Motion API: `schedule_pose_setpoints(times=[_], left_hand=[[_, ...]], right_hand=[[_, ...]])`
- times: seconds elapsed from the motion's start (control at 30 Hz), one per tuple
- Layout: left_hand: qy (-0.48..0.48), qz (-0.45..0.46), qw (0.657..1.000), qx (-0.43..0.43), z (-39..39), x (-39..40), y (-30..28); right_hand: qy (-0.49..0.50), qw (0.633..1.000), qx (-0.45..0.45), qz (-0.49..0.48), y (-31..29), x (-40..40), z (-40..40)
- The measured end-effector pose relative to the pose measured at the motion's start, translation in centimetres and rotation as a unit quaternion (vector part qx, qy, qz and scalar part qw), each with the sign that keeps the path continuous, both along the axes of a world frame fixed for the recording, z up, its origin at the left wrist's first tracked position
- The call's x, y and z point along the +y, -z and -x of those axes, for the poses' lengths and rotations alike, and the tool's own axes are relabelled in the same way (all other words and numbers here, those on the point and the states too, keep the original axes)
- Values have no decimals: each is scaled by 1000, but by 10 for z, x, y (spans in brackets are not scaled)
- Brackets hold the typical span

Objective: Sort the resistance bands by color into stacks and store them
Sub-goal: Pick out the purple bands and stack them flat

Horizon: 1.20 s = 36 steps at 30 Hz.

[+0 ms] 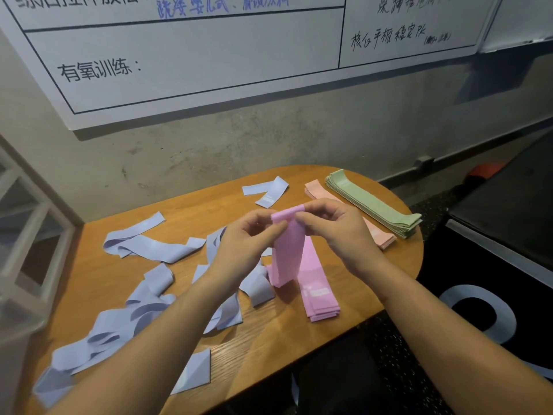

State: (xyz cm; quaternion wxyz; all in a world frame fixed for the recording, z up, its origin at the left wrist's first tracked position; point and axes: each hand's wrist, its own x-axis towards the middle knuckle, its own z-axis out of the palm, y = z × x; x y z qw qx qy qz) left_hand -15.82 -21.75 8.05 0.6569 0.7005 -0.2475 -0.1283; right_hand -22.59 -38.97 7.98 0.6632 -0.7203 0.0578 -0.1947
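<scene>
Head view: left hand [248, 235] and right hand [335, 226] pinching pink band [287, 253] by its top, long axis hanging toward 6 o'clock; pink stack [317, 295] directly beneath, right hand nearer.

Both forearms reach forward, bare. The left hand [245, 235] and right hand [335, 226] meet raised above the counter's middle, fingers curled, pinching.

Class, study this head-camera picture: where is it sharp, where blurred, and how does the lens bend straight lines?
Head view: the hands, left and right, and the pink band they pinch are fairly sharp; the clear box at the left edge is smeared; the whiteboard lines slant and bow from the wide lens; lighting is dim and soft, with no glare on the table.
</scene>
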Motion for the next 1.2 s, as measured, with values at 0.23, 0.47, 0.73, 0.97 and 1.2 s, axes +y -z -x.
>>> schedule_pose_setpoints(times=[0.23, 0.47, 0.73, 0.97, 1.2], left_hand=[[-8, 35, 997, -70, -7, -3, -16], [-43, 36, 994, -93, -16, -8, -31], [-22, 72, 989, -127, 5, -24, -24], [-70, 103, 989, -76, -7, -25, -20], [-37, 157, 983, 91, -15, -46, -24]], right_hand=[[-12, 1000, -26, 11, -16, 5, -3], [15, 994, -58, 87, -39, 7, -16], [-9, 998, -37, -42, -56, 19, -25], [-25, 995, -29, -88, -52, 11, -23], [-73, 996, 56, -4, -2, -16, -19]])
